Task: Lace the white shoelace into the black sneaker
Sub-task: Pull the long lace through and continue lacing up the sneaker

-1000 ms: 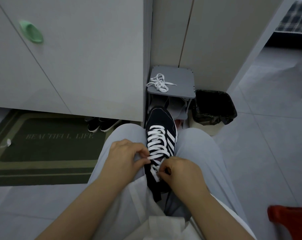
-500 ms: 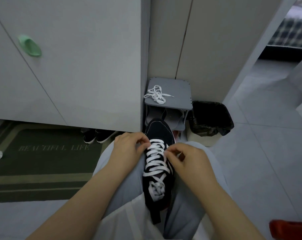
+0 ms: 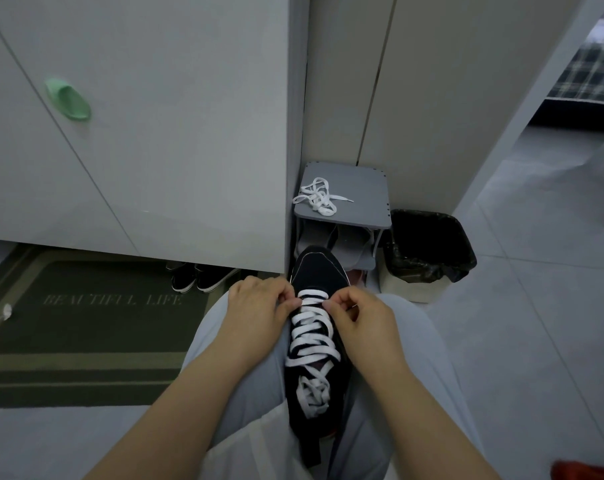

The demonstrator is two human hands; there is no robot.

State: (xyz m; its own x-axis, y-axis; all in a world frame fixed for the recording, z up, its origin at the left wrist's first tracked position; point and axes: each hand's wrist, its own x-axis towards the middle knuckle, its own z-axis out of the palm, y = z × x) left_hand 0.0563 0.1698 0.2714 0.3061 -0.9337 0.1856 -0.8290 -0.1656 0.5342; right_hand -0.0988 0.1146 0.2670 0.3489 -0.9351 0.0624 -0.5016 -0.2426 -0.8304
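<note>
One flat white shoelace [image 3: 312, 295] on black sneaker [image 3: 319, 271]

The black sneaker [image 3: 319, 271] lay wedged between the knees; the left hand [image 3: 259, 306] and right hand [image 3: 362, 317], pinching the white shoelace [image 3: 312, 332], filled the narrow room beside it; ahead, the toe came close to the cabinet [image 3: 189, 168] corner and the grey shoe rack [image 3: 359, 188]; a black bin [image 3: 428, 244] stood just right of the rack; open floor [image 3: 535, 323] lay rightward; a flat doormat [image 3: 86, 323] lay leftward.
</note>
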